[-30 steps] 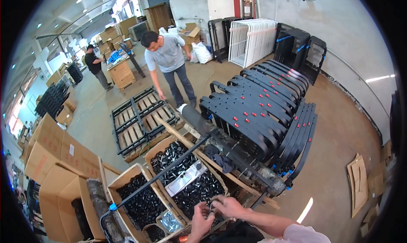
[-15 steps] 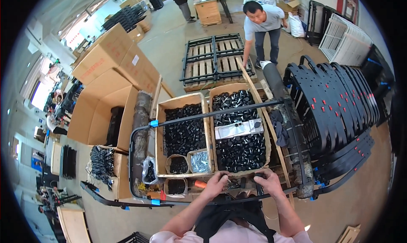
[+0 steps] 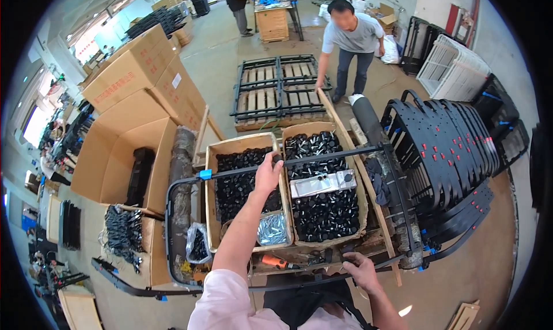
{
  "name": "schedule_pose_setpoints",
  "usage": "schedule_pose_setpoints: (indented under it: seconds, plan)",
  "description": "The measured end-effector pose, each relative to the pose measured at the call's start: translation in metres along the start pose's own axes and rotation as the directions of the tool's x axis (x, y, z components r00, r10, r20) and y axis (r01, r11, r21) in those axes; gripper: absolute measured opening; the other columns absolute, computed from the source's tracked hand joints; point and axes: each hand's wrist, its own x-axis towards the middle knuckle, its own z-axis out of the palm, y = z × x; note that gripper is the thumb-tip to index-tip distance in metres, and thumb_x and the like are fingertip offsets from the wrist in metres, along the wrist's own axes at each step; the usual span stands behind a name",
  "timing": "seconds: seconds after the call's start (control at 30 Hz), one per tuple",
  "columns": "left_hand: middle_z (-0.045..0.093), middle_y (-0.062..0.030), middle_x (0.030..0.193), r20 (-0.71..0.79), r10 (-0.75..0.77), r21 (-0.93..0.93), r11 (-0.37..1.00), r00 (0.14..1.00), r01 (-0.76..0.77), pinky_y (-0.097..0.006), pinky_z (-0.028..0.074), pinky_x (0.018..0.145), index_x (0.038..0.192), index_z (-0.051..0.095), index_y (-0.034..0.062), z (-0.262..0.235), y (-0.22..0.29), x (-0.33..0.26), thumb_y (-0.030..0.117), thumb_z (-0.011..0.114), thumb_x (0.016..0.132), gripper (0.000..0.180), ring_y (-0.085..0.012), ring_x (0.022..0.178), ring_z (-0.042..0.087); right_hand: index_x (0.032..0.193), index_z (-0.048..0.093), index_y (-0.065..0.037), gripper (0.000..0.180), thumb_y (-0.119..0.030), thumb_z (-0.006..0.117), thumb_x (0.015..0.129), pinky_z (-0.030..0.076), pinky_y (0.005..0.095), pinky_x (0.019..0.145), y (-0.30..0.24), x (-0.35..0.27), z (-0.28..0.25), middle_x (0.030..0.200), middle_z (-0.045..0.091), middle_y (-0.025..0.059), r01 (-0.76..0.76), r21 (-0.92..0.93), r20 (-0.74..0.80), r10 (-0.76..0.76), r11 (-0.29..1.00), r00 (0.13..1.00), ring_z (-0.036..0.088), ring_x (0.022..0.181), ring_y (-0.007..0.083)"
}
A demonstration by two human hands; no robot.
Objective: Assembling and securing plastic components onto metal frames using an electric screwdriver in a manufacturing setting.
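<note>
A black tubular metal frame (image 3: 322, 157) with rounded corners lies across two open boxes. My left hand (image 3: 267, 174) is raised to its far bar, above the divider between the boxes; its fingers close around a small black part at the bar. Near the frame's front bar, my right hand (image 3: 362, 274) has bent fingers pinched by something dark that I cannot make out. The left box (image 3: 211, 215) holds black plastic parts, partly hidden by my left forearm. In the right box (image 3: 364, 215) are black-capped bolts, with a silver metal plate (image 3: 322, 184) across them.
An orange-handled tool (image 3: 275, 262) lies on the bench's front ledge. Silver bolts fill a small box (image 3: 272, 230). Large cartons (image 3: 127, 82) stand left, stacked black slatted panels (image 3: 449, 140) right. A person (image 3: 352, 39) bends beside a pallet (image 3: 271, 122) of black frames, hand on a wooden strip (image 3: 345, 128).
My left hand has gone from the right box's near edge up to the far bar. My right hand has drawn back slightly toward me. The view has shifted a little.
</note>
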Motion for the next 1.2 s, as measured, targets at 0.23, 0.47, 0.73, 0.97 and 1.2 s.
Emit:
schedule_pose_setpoints:
  seconds: [0.23,0.47,0.73,0.97,1.2]
  plan:
    - [0.075,-0.0213,0.114,0.058,0.091,-0.044,0.995,0.994,-0.088,-0.049,0.056,0.094,0.138,0.059,0.0159,0.01,-0.026,0.028,0.031,0.066,0.102,0.039,-0.0418,0.109,0.071,0.153,0.05,0.0,0.071,-0.023,0.075,0.091,0.057,0.0337,0.081,-0.03,0.009,0.034,0.101,0.074,0.0127,-0.001,-0.206,-0.094,-0.019,0.979,0.995,0.069,0.085,0.019]
    - [0.075,-0.0196,0.111,0.038,0.167,-0.278,0.949,0.985,-0.15,-0.043,0.056,0.091,0.137,0.06,0.0143,0.014,-0.054,0.029,0.029,0.068,0.102,0.039,-0.0366,0.104,0.073,0.17,0.017,-0.016,0.108,-0.035,0.073,0.079,0.056,0.0481,0.095,-0.209,0.173,0.065,0.111,0.074,0.0263,0.144,-0.759,-0.013,-0.235,0.635,0.972,0.072,0.104,0.0421]
    - [0.071,-0.0148,0.127,0.136,0.095,-0.374,0.927,0.986,-0.038,-0.036,0.051,0.104,0.138,0.058,0.0051,0.0,-0.048,0.032,0.019,0.065,0.104,0.038,-0.0246,0.118,0.068,0.169,0.022,-0.009,0.1,-0.023,0.068,0.082,0.054,0.0415,0.106,-0.372,0.248,0.111,0.136,0.069,0.024,-0.033,-0.866,-0.067,-0.05,0.499,0.996,0.068,0.126,0.0325]
    - [0.071,-0.0135,0.131,0.215,0.115,-0.4,0.916,0.97,-0.021,-0.034,0.051,0.106,0.14,0.057,0.005,0.006,-0.041,0.039,0.014,0.063,0.105,0.036,-0.0213,0.121,0.069,0.159,0.044,-0.005,0.091,-0.026,0.074,0.076,0.058,0.0413,0.084,-0.261,0.271,0.091,0.106,0.076,0.0212,0.155,-0.832,-0.028,-0.32,0.533,0.947,0.073,0.09,0.0328]
    - [0.069,-0.0168,0.132,0.205,0.144,-0.487,0.873,0.968,-0.026,-0.036,0.049,0.108,0.143,0.051,0.0029,0.017,-0.079,0.05,0.016,0.063,0.106,0.041,-0.0239,0.125,0.067,0.143,0.062,0.0,0.062,-0.024,0.074,0.087,0.058,0.0371,0.085,-0.111,0.124,0.074,0.105,0.076,0.0156,0.257,-0.463,0.066,-0.256,0.848,0.964,0.074,0.09,0.0223]
